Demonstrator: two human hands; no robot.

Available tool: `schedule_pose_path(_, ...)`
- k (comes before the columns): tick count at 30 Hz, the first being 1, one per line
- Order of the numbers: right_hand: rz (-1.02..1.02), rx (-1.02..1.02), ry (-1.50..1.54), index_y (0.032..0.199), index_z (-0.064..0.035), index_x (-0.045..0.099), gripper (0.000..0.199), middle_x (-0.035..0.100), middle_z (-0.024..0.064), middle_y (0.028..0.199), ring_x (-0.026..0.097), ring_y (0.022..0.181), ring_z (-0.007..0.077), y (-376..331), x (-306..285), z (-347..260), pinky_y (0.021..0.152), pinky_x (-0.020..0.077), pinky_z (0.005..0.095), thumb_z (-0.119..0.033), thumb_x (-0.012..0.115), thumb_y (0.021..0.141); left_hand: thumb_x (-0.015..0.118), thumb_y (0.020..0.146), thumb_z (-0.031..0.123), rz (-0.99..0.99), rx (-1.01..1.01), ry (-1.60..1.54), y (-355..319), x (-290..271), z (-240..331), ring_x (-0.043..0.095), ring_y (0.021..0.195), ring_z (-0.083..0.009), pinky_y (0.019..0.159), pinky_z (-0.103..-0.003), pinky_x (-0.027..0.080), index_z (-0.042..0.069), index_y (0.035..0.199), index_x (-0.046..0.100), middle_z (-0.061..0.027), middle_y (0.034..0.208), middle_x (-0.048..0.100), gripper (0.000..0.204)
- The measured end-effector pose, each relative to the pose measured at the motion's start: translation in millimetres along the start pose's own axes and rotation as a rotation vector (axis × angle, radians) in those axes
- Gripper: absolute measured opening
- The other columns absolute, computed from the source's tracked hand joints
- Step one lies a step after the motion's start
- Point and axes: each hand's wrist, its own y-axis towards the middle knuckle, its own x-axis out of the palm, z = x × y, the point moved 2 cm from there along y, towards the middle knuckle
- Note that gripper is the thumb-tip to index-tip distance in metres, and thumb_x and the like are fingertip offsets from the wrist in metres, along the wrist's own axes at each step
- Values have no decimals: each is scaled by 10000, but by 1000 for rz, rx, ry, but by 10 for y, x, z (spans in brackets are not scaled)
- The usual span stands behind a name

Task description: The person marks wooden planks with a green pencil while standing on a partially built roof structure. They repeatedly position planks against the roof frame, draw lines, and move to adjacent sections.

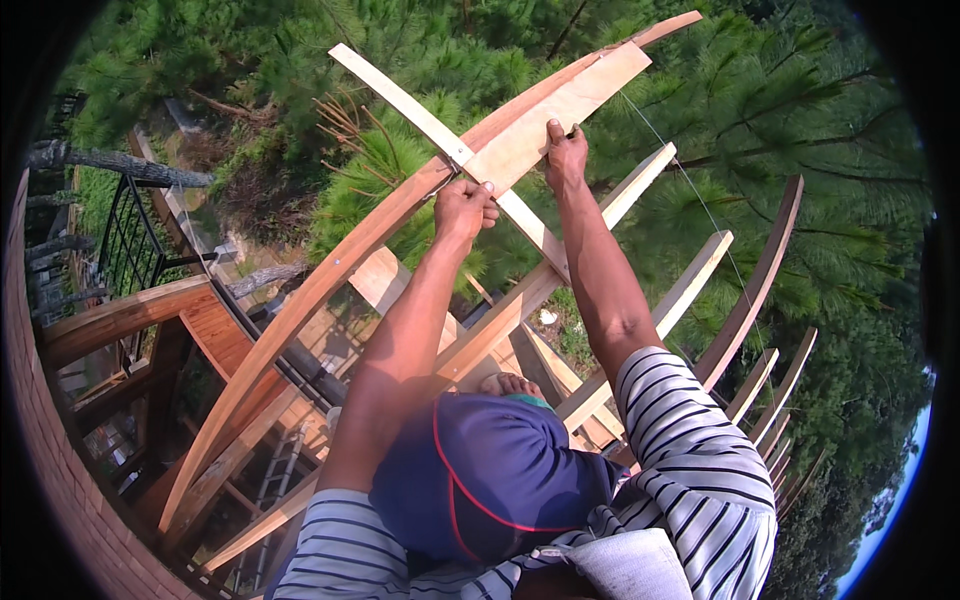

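A pale, flat wooden board (560, 118) lies slanted along a curved, reddish-brown beam (340, 265). My right hand (567, 158) grips the board's near edge, thumb on top and fingers partly hidden below. At the board's lower left corner, my left hand (465, 210) is closed, its thumb pressing on the corner and its fingers curled. A narrow, light batten (405, 108) crosses the curved beam close to my left hand and passes by the end of the board. A small metal fastener shows where batten and beam meet.
Several rafter ends (692, 283) jut out on the right, with a thin string (712, 215) strung past them. A bare foot (510, 384) is among the beams below a dark blue cap (500, 480). Shingled roofing (50, 470) curves along the left. Trees stand beyond and below.
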Motion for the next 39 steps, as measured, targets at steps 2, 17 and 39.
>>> schedule_pose_path(2,-3,17,-1,1446,88,325,664,637,180,1167,656,939,234,-57,83,-10,778,567,371,-112,701,936,673,960,145,9,12,-6,11,-56,-11,614,552,-143,457,-276,523,-23,857,610,-106,748,664,207)
schedule_pose_path(17,-25,-98,135,1212,3,542,332,670,113,1080,671,938,199,-1069,265,-863,808,572,337,-107,698,941,659,978,206,-48,-7,-169,-583,-150,389,696,740,-180,588,-297,574,6,1142,599,-120,976,698,266)
schedule_pose_path(39,-369,-264,-1227,1204,-58,621,493,723,178,957,685,964,391,-1793,558,-856,844,511,503,-427,684,884,652,982,236,342,-45,-145,-3218,-4107,-140,699,755,-165,626,-252,577,88,1298,551,-72,1051,707,363)
